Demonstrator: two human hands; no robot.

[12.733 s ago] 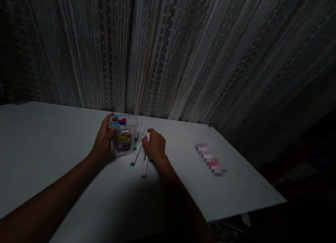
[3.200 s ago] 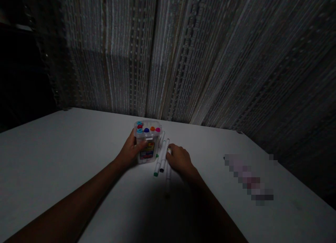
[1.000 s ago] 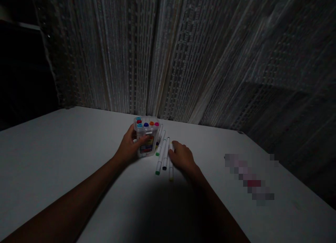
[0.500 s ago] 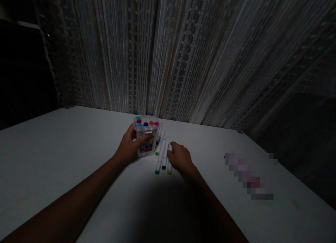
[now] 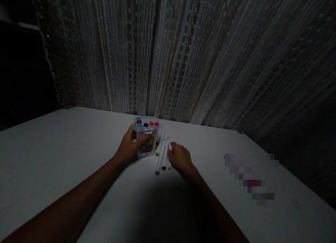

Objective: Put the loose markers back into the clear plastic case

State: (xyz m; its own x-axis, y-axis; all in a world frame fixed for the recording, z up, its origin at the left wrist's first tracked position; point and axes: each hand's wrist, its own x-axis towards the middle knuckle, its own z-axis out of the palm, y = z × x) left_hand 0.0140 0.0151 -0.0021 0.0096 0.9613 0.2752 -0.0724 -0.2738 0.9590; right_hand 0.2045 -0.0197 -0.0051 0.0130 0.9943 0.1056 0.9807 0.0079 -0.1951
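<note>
A clear plastic marker case (image 5: 146,131) stands upright on the table, with several coloured marker ends showing at its top and a printed label on its front. My left hand (image 5: 129,145) is closed around its left side, thumb across the front. To the right of the case lie several white markers, among them a green-ended marker (image 5: 159,162) and a black-ended marker (image 5: 165,157). My right hand (image 5: 181,155) has its fingers curled at the yellow-ended marker (image 5: 170,165), the rightmost of the group. Its fingertips are partly hidden.
The white table (image 5: 78,141) runs back to a striped string curtain (image 5: 168,54). A pixelated, blurred-out object (image 5: 248,176) lies on the table at the right. The room is dim, and shadow falls over the table's near part.
The yellow-ended marker has slid slightly away from me, its near end now farther forward beside the black-ended one. The left hand and case look the same.
</note>
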